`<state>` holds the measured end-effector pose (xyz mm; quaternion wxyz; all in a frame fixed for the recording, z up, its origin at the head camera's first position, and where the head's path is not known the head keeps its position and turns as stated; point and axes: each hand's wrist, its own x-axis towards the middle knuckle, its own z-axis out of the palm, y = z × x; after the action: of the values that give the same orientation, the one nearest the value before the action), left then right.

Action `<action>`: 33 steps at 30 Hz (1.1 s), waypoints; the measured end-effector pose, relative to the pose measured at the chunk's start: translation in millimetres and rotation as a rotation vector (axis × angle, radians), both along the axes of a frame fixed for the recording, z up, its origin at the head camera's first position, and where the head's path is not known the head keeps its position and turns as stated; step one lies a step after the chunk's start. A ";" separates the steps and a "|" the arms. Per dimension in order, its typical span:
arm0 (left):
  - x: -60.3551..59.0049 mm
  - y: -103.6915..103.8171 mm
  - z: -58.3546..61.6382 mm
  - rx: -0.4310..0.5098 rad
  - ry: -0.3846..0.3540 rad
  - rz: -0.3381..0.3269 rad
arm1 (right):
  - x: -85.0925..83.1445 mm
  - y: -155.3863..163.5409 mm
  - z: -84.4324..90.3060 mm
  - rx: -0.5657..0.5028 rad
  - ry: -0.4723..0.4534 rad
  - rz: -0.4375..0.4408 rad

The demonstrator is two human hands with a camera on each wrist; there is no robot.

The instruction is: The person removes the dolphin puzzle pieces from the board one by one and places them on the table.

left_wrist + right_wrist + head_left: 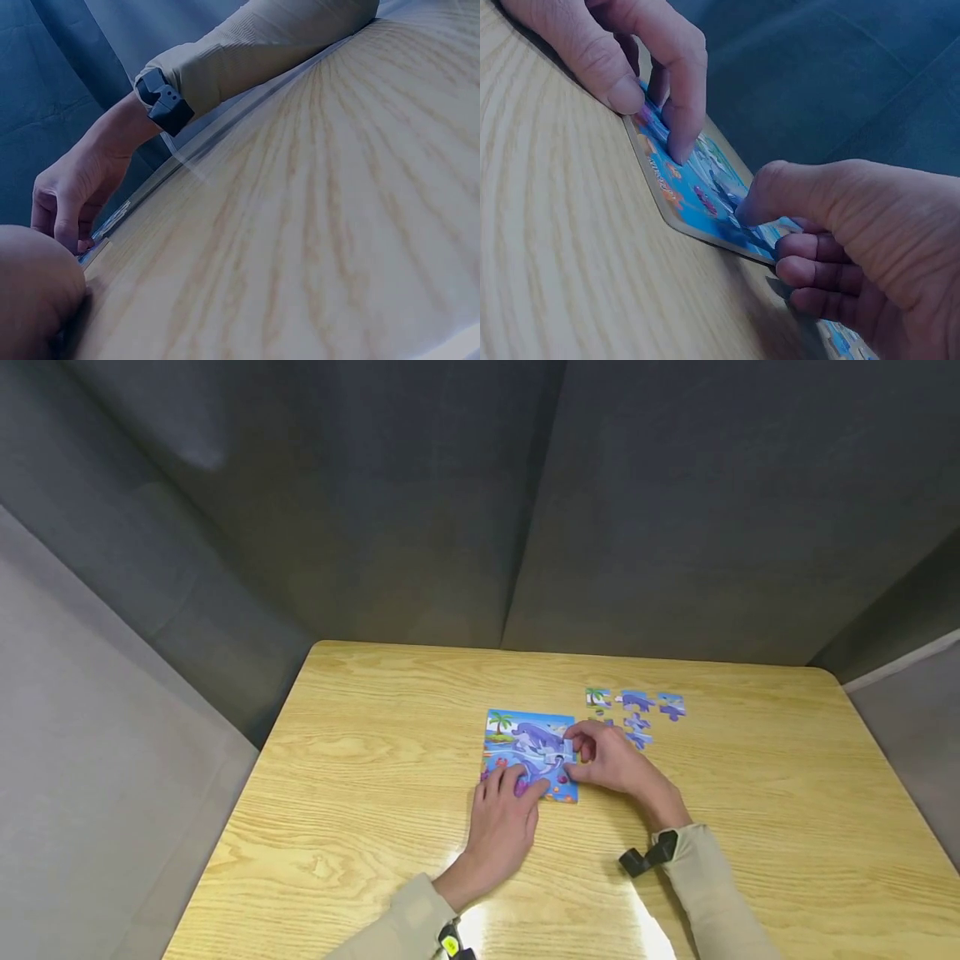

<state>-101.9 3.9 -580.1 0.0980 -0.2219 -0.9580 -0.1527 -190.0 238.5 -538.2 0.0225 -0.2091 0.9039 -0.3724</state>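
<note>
A square dolphin picture puzzle board [501, 752] with a palm tree lies on the wooden table. My left hand [501, 827] rests on its lower left part, fingertips spread on the picture and thumb near the bottom edge. At the board's right side, my right hand [618, 762] pinches a pale blue puzzle piece [558, 753] between thumb and forefinger, low over the picture. The right wrist view shows the right thumb [761, 202] close over the board [697, 217], with the other fingers curled beside its edge; the piece is mostly hidden there.
Several loose puzzle pieces [637, 700] lie behind and to the right of the board, some partly hidden by the right hand. A dark curtain [420, 527] hangs behind the table [360, 760]. Each wrist wears a small black camera [648, 853].
</note>
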 end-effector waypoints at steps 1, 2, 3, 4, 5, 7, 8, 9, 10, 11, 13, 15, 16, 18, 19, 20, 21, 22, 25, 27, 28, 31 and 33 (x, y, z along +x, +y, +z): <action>-0.3 0.1 0.6 0.002 -0.002 0.000 | -0.2 0.8 0.9 -0.014 0.000 0.005; -0.6 0.3 1.1 0.004 -0.002 0.001 | -0.2 1.6 2.5 -0.033 -0.003 0.009; -0.8 0.6 1.7 0.007 -0.001 0.001 | 0.1 2.6 4.3 -0.054 -0.007 0.012; -0.9 1.0 2.1 0.011 0.001 0.000 | 0.5 3.9 5.6 -0.073 -0.014 0.012; -1.0 1.3 2.3 0.015 0.005 0.000 | 1.1 5.4 6.9 -0.090 -0.022 0.011; -0.4 2.0 2.4 0.021 0.013 0.002 | 2.6 9.3 8.3 -0.121 -0.034 0.005; 0.1 2.2 2.1 0.024 0.016 0.002 | 3.4 11.7 8.6 -0.134 -0.035 0.002; 0.7 2.4 1.7 0.026 0.018 0.003 | 4.3 14.1 8.5 -0.145 -0.035 0.000; 1.1 2.4 1.0 0.023 0.021 0.005 | 5.0 16.6 8.1 -0.155 -0.030 0.002; 1.5 2.4 0.3 0.021 0.024 0.009 | 5.5 19.3 7.3 -0.161 -0.021 0.003; 1.9 2.2 -1.1 0.014 0.028 0.013 | 6.5 25.0 5.6 -0.174 -0.004 0.002; 1.8 2.1 -1.7 0.011 0.035 0.017 | 7.6 31.2 3.7 -0.182 0.008 -0.008; 1.4 2.1 -2.0 0.009 0.039 0.018 | 8.2 34.6 3.1 -0.181 0.011 -0.018; 1.0 2.3 -1.9 0.014 0.048 0.015 | 9.9 42.0 2.2 -0.177 0.004 -0.045; 0.7 2.5 -1.7 0.016 0.051 0.013 | 10.8 46.0 1.9 -0.172 0.002 -0.059; 0.7 2.7 -1.4 0.021 0.054 0.011 | 11.9 50.0 1.9 -0.165 -0.001 -0.074; 0.5 3.0 -1.1 0.022 0.056 0.010 | 13.3 53.9 2.5 -0.168 -0.009 -0.086; 0.4 3.4 -1.1 0.024 0.058 0.009 | 14.1 58.4 2.4 -0.170 -0.015 -0.095; 0.5 4.7 -0.7 0.026 0.064 0.008 | 16.1 72.5 2.7 -0.181 -0.029 -0.124; 0.5 5.0 0.0 0.025 0.066 0.008 | 17.2 81.9 3.3 -0.198 -0.038 -0.144; 0.4 5.0 0.4 0.026 0.068 0.007 | 17.4 86.7 2.9 -0.202 -0.039 -0.161; 0.4 4.7 1.3 0.037 0.075 -0.005 | 17.6 100.4 3.1 -0.198 -0.035 -0.200; 0.1 3.9 1.5 0.050 0.083 -0.013 | 17.1 108.8 2.1 -0.190 -0.032 -0.227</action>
<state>-101.8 7.8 -578.6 0.1419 -0.2319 -0.9476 -0.1678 -172.9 347.4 -536.1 -0.0252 -0.1009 0.8819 -0.4598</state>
